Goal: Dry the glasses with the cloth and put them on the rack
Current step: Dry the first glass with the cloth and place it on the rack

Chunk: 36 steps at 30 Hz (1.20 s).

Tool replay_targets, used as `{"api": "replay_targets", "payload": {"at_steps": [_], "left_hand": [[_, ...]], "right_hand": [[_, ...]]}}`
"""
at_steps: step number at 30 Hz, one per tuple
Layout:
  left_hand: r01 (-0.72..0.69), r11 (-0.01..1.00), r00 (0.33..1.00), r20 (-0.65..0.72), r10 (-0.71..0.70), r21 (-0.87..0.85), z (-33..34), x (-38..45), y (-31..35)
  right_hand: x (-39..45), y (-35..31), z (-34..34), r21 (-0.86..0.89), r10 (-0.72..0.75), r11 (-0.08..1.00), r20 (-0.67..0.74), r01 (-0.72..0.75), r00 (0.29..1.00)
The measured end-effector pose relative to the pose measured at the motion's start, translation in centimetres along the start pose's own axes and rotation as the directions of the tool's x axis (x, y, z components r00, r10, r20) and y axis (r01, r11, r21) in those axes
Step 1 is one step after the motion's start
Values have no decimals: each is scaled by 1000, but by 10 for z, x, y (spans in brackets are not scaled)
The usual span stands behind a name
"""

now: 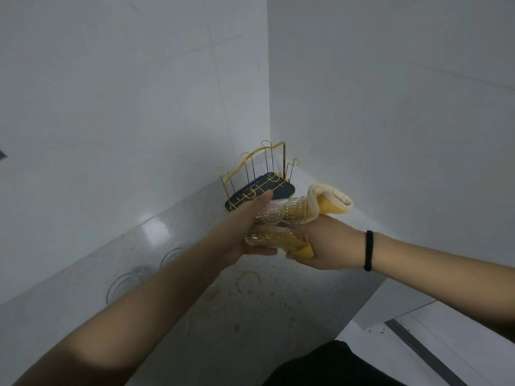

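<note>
A clear patterned glass (274, 218) lies sideways between my hands, above the counter. My left hand (245, 227) grips its base end, with the thumb underneath. A yellow and cream cloth (331, 203) is stuffed into the glass and spills out of its mouth. My right hand (326, 246) holds the cloth at the rim. Behind them in the corner stands a gold wire rack (259, 174) on a dark tray, with no glass on it. Two more clear glasses (122, 285) (171, 256) stand on the counter at the left.
The grey speckled counter (250, 316) runs into a corner of white tiled walls (390, 107). Its front edge drops off at the lower right, where white floor (434, 346) shows. Wet ring marks (249, 280) lie on the counter below my hands.
</note>
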<state>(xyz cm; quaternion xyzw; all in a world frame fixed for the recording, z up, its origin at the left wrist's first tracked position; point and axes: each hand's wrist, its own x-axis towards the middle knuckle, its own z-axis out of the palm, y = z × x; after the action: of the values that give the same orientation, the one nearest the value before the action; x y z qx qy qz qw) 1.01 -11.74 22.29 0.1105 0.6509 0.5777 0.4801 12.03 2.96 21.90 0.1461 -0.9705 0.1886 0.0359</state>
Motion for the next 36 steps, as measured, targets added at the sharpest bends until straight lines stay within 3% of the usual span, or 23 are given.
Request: {"api": "replay_targets", "payload": {"at_steps": [2,3,5,6,7,8,10,12,14,16,18,21,23,26,28,31,34,36], "left_hand": [[-173,985,983,-71,172,1,1,1,-11],[-332,936,932,-114,345,119,3,2,-18],[-602,742,749,-114,653,295,7,-1,-30],[-655,697,696,-126,707,291,10,0,-33],[-653,710,695,-165,700,263,13,-1,-33],[-619,751,724,-205,659,231,16,-1,-30],[-473,870,839,-230,493,140,17,-4,-20],[-238,970,958,-154,244,58,15,-7,-12],[-64,996,997,-43,67,62,8,-8,-9],[33,997,999,26,-35,66,2,-4,-6],[119,991,991,60,-123,63,-3,0,0],[183,982,975,122,-186,36,-9,5,0],[66,995,985,157,-78,81,-16,10,-7],[-257,877,951,268,154,406,-28,14,-9],[-319,824,907,402,123,468,-24,12,-2],[-306,889,847,525,90,341,-10,15,-2],[-195,974,874,472,120,113,-16,23,-14],[-150,987,906,390,162,-63,-25,21,-17]], "right_hand": [[3,1,-8,287,102,953,-10,-95,995],[5,0,-16,520,188,833,52,-188,981],[7,0,-26,878,255,345,252,-331,933],[8,1,-26,920,241,169,309,-354,920],[9,-1,-26,926,223,107,334,-363,916],[10,-2,-24,917,212,146,338,-372,917],[7,-3,-21,794,169,501,302,-345,938],[2,-8,-18,512,54,839,255,-183,965],[-3,-9,-10,159,-41,987,229,4,972],[-4,-9,-3,-212,-42,972,261,99,964],[-3,-7,-6,-309,-5,947,268,91,963],[-1,-2,-18,-161,-39,985,122,58,992],[2,3,-26,38,33,999,106,-38,994],[8,12,-42,289,88,944,249,-161,965],[12,14,-51,337,58,922,365,-190,929],[15,15,-47,363,65,900,432,-240,899],[9,22,-45,498,160,835,188,-234,969],[2,34,-49,659,294,712,33,-242,955]]}}
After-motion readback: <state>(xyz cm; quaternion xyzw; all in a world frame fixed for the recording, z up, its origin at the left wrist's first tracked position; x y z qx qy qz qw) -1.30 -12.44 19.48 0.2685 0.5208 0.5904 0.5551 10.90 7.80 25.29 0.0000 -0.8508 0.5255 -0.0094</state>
